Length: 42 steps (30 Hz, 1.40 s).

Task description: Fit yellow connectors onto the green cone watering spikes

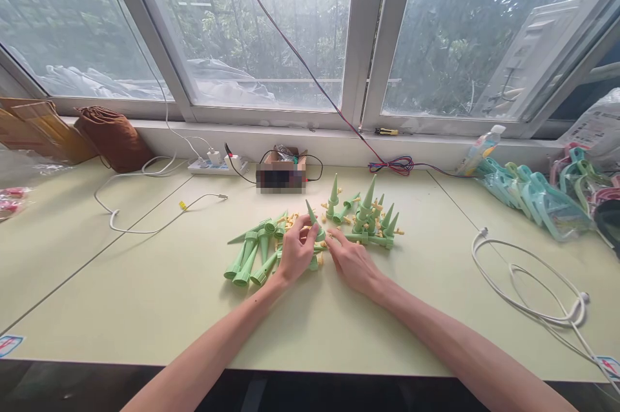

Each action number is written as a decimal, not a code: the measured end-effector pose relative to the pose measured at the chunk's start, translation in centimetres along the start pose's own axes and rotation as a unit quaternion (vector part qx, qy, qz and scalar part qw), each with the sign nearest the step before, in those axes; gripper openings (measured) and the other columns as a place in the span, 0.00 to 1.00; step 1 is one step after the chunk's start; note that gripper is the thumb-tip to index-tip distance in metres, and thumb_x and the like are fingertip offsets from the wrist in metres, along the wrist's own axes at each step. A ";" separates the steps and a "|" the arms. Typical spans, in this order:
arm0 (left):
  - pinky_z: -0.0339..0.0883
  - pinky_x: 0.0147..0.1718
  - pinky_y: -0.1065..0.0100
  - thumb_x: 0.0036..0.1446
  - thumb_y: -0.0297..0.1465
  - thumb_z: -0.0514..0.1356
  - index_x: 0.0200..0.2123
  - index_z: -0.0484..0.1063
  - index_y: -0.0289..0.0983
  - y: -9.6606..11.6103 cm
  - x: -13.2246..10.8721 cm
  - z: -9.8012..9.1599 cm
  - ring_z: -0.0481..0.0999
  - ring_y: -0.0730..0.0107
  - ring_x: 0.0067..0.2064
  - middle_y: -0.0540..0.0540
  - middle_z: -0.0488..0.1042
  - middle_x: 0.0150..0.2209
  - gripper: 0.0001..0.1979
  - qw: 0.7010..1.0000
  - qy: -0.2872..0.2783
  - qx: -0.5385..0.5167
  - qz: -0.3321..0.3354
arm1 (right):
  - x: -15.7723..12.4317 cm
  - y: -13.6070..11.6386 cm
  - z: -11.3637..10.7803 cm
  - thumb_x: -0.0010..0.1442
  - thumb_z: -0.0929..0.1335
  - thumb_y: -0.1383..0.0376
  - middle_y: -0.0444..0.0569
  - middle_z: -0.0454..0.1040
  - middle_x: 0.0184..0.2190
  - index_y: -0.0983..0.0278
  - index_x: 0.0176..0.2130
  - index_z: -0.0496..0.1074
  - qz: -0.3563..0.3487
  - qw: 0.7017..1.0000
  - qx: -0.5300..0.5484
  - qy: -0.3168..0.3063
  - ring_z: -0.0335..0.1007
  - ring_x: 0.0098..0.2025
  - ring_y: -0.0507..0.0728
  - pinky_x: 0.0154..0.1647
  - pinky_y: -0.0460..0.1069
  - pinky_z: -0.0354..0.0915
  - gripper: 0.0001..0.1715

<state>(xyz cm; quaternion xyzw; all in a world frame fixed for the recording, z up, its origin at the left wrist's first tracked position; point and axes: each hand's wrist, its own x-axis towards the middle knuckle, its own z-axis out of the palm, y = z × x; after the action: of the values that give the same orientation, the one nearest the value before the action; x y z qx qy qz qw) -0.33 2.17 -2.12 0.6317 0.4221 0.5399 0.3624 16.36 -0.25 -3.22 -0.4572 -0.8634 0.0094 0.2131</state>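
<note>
My left hand [296, 250] is closed around a pale green plastic spike [310, 210], whose pointed end tilts up. Close beside it, my right hand [352, 263] has its thumb and fingertips together near the spike's lower part; whatever they pinch is too small to make out. To the left lies a heap of green hollow spikes [248, 260], wide ends toward me. Small yellow valve-like pieces [290, 221] are scattered behind my left hand. On the right, several green spikes [367, 205] stand point-up with yellow pieces attached, and others lie among them.
A power strip [217, 167] and a small box [285, 157] behind a blurred device sit by the window. White cables [140, 231] lie left, and a coiled one [527, 315] right. A bottle [482, 148] and bagged plastic clips [537, 195] stand far right; a brown pouch [113, 139] is far left.
</note>
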 end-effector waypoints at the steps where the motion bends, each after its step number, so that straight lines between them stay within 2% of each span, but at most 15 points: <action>1: 0.61 0.22 0.75 0.64 0.41 0.57 0.45 0.70 0.37 0.0 0.0 0.0 0.73 0.74 0.31 0.47 0.71 0.38 0.14 1.000 0.000 0.002 0.000 | 0.0 0.1 0.0 0.60 0.59 0.77 0.56 0.65 0.60 0.64 0.52 0.64 -0.005 1.000 -0.004 -0.012 0.71 0.31 0.53 0.24 0.46 0.56 0.22; 5: 0.60 0.22 0.75 0.64 0.40 0.57 0.46 0.70 0.37 0.1 0.0 -0.1 0.72 0.75 0.30 0.47 0.70 0.37 0.14 1.000 -0.004 0.007 0.001 | -0.1 0.1 -0.2 0.55 0.60 0.80 0.54 0.67 0.56 0.64 0.51 0.64 -0.006 0.999 -0.012 -0.043 0.68 0.28 0.51 0.23 0.46 0.52 0.25; 11: 0.57 0.21 0.76 0.64 0.40 0.57 0.47 0.70 0.38 0.1 -0.1 0.0 0.69 0.76 0.28 0.47 0.70 0.36 0.14 1.000 -0.007 0.009 -0.002 | -0.2 0.0 -0.3 0.52 0.60 0.82 0.52 0.68 0.51 0.64 0.48 0.65 0.006 0.999 -0.010 -0.046 0.64 0.25 0.49 0.22 0.46 0.48 0.26; 15: 0.54 0.18 0.76 0.64 0.41 0.57 0.47 0.70 0.38 0.1 0.0 -0.1 0.66 0.78 0.26 0.47 0.70 0.36 0.14 1.000 -0.010 0.011 -0.005 | -0.3 0.2 -0.1 0.58 0.60 0.81 0.51 0.69 0.49 0.63 0.48 0.66 0.016 0.999 0.001 -0.035 0.64 0.25 0.49 0.23 0.45 0.50 0.22; 22: 0.53 0.17 0.77 0.64 0.41 0.58 0.46 0.71 0.37 0.4 0.0 -0.1 0.68 0.77 0.26 0.48 0.70 0.33 0.14 1.000 -0.017 0.012 -0.012 | -0.2 0.4 0.2 0.67 0.60 0.75 0.51 0.70 0.46 0.62 0.50 0.67 0.034 0.998 0.042 -0.014 0.69 0.28 0.50 0.25 0.45 0.56 0.16; 31: 0.57 0.19 0.76 0.63 0.42 0.58 0.45 0.71 0.37 0.5 0.0 -0.1 0.71 0.75 0.26 0.49 0.70 0.31 0.14 1.000 -0.014 0.011 -0.010 | 0.0 0.4 0.5 0.69 0.62 0.70 0.48 0.70 0.42 0.62 0.45 0.69 0.051 0.998 0.042 -0.009 0.66 0.26 0.50 0.24 0.45 0.54 0.08; 42: 0.62 0.21 0.76 0.64 0.40 0.57 0.47 0.71 0.38 1.2 -0.4 0.1 0.75 0.72 0.30 0.46 0.74 0.36 0.14 0.999 -0.017 0.034 0.019 | 0.1 0.0 0.3 0.71 0.60 0.68 0.47 0.69 0.37 0.62 0.40 0.68 0.076 0.997 0.034 -0.001 0.61 0.23 0.48 0.23 0.44 0.51 0.09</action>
<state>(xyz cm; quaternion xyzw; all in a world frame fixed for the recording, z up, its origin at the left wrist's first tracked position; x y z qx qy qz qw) -0.10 1.33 -1.22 0.6606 0.4223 0.5213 0.3370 16.17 -0.16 -3.49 -0.5138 -0.8256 0.0554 0.2267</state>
